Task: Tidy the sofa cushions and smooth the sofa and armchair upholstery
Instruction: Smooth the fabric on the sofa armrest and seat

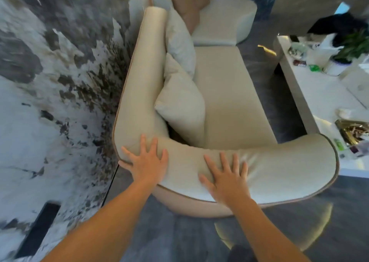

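Observation:
A cream sofa (229,102) with brown piping runs away from me along the wall. Its curved padded arm (279,168) lies nearest. My left hand (146,162) rests flat with fingers spread on the arm's left corner. My right hand (225,174) lies flat, fingers spread, on the arm's middle. Neither hand holds anything. A cream cushion (183,106) leans against the backrest just beyond the arm, a second pale cushion (179,42) behind it, and a tan cushion (187,4) at the far end.
A marbled grey-white wall (50,82) stands close on the left. A white coffee table (323,94) on the right carries a plant (353,46), a gold object (353,130) and small items. Dark glossy floor (259,48) lies between sofa and table. A pale rounded seat section (229,18) sits at the far end.

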A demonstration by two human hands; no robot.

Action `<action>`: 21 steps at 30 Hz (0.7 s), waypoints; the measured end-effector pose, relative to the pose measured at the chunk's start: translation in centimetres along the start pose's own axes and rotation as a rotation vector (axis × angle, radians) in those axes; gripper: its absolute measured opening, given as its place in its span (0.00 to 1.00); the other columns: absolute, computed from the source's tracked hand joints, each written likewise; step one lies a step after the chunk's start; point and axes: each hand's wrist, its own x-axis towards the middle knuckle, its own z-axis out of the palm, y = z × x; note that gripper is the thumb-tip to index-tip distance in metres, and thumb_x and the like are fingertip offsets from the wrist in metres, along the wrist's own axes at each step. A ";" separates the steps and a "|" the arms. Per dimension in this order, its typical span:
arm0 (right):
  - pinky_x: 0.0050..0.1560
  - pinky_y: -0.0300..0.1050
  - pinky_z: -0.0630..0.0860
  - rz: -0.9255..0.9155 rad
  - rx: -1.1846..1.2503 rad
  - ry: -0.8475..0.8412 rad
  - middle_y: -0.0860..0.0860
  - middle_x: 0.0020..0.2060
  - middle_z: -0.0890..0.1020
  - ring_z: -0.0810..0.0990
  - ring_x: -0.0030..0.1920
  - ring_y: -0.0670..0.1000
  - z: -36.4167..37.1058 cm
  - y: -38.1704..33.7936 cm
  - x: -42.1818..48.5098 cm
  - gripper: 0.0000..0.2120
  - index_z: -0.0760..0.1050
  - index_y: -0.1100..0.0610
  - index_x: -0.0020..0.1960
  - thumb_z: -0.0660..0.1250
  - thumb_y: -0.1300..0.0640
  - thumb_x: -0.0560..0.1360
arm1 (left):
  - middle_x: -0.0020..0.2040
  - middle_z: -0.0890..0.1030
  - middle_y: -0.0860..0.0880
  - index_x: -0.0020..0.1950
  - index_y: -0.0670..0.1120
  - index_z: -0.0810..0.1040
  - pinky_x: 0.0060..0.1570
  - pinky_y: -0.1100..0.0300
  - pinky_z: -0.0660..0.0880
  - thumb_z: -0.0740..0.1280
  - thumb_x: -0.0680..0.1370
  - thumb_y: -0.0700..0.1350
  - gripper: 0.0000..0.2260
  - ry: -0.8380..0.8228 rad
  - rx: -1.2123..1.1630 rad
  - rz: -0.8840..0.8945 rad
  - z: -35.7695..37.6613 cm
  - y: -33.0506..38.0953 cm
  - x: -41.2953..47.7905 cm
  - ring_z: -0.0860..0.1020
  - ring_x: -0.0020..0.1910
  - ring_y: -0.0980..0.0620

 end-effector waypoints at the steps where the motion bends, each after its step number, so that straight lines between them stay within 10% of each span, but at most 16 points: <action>1: 0.73 0.69 0.40 0.005 -0.007 0.025 0.52 0.80 0.45 0.39 0.77 0.66 0.1 0.0 0.0 0.33 0.35 0.33 0.74 0.37 0.26 0.72 | 0.80 0.43 0.58 0.76 0.65 0.49 0.66 0.23 0.43 0.42 0.76 0.68 0.28 0.043 -0.001 -0.003 0.2 0.2 -0.2 0.36 0.73 0.29; 12: 0.62 0.71 0.69 0.001 0.119 0.343 0.56 0.61 0.81 0.76 0.64 0.67 0.8 -1.0 0.8 0.31 0.77 0.38 0.63 0.61 0.30 0.63 | 0.80 0.51 0.58 0.74 0.66 0.54 0.66 0.26 0.45 0.37 0.70 0.74 0.34 0.278 0.043 -0.014 3.2 0.2 3.1 0.42 0.74 0.32; 21: 0.61 0.69 0.67 0.076 0.170 0.324 0.57 0.58 0.83 0.78 0.60 0.68 -0.7 -2.8 4.4 0.32 0.79 0.38 0.60 0.62 0.30 0.58 | 0.80 0.49 0.60 0.74 0.69 0.54 0.67 0.28 0.46 0.38 0.69 0.73 0.34 0.207 0.047 -0.052 0.7 1.5 6.0 0.40 0.73 0.32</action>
